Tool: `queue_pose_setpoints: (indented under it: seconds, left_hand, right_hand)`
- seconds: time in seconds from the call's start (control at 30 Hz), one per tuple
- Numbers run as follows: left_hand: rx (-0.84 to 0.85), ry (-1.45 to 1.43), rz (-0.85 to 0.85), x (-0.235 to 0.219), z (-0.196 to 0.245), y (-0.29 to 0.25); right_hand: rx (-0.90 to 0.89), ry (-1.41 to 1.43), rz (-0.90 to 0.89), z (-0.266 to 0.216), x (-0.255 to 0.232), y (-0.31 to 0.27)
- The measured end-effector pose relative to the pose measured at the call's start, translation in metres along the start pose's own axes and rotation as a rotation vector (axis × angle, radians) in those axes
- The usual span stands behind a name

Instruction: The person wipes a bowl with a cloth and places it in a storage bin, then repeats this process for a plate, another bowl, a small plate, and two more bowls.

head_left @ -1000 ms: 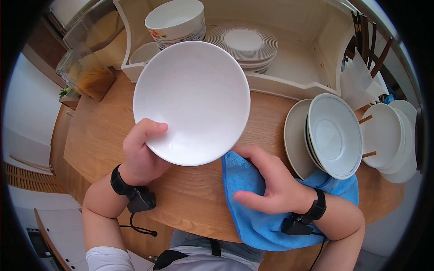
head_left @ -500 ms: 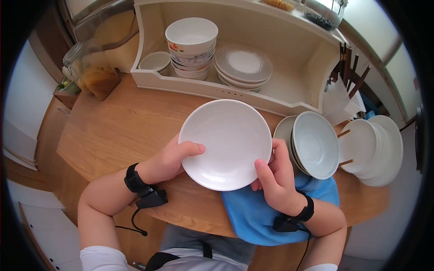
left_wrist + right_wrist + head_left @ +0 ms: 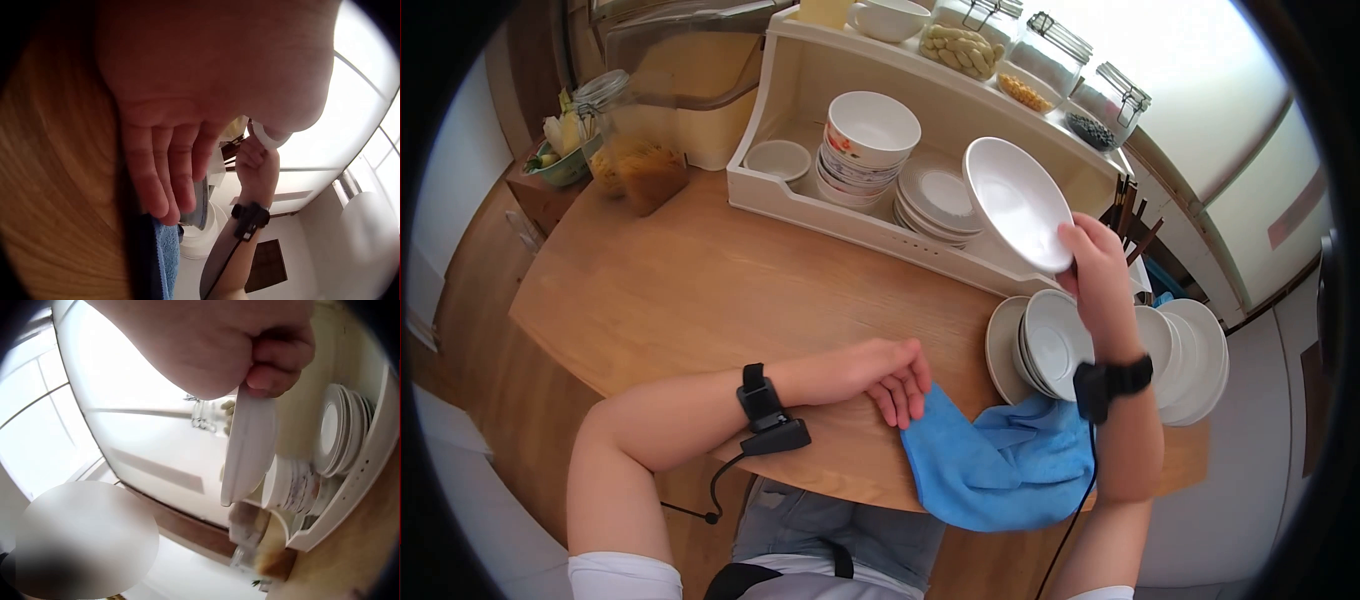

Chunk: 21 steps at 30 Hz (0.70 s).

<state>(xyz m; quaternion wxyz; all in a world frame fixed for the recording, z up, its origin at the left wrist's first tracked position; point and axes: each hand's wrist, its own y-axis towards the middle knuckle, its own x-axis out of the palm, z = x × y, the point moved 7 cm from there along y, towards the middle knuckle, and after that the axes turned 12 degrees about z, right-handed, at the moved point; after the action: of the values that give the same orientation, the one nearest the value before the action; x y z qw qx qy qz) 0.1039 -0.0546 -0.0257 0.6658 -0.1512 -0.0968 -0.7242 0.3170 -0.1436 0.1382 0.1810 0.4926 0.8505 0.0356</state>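
Note:
My right hand (image 3: 1100, 275) grips a white shallow bowl (image 3: 1012, 205) by its near edge, thumb on the inner side. The bowl is raised and tilted in front of the cream shelf unit (image 3: 840, 222), partly covering the stacked plates (image 3: 937, 200) there. In the right wrist view the bowl (image 3: 249, 447) appears edge-on below the curled fingers. My left hand (image 3: 875, 375) holds nothing; its fingers hang loosely bent over the wooden table (image 3: 700, 300), fingertips right at the edge of a blue cloth (image 3: 1000, 470).
Inside the shelf stand stacked bowls (image 3: 870, 125) and a small dish (image 3: 778, 160). Glass jars (image 3: 965, 45) line its top. Right of the table's middle, bowls (image 3: 1055, 340) and a plate (image 3: 1002, 350) lean upright, with more white plates (image 3: 1195, 360) beyond. Chopsticks (image 3: 1138, 220) stand at the back right.
Both hands held the bowl half a second ago. The left hand has let go and moved right toward the cloth, while the right hand has carried the bowl up toward the shelf.

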Motion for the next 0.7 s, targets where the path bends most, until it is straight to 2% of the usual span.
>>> queue_pose_setpoints:
  seconds: [0.1,0.23,0.37,0.43,0.7]
  left_hand:
    - [-0.012,-0.006,-0.020,0.001,-0.002,0.000]
    - [-0.005,0.057,-0.023,0.000,-0.001,-0.003]
    - [-0.009,0.118,-0.028,0.001,0.000,-0.004]
    - [-0.009,0.111,-0.025,0.000,-0.001,-0.004]
    - [-0.009,0.104,-0.028,0.000,-0.005,-0.001]
  right_hand:
    - [0.082,-0.063,-0.058,0.030,0.011,0.053]
    - [0.073,-0.146,-0.050,0.050,0.035,0.092]
    - [0.096,-0.227,-0.047,0.065,0.054,0.108]
    - [0.039,-0.315,-0.025,0.067,0.060,0.114]
    - [0.068,-0.314,-0.044,0.079,0.070,0.110]
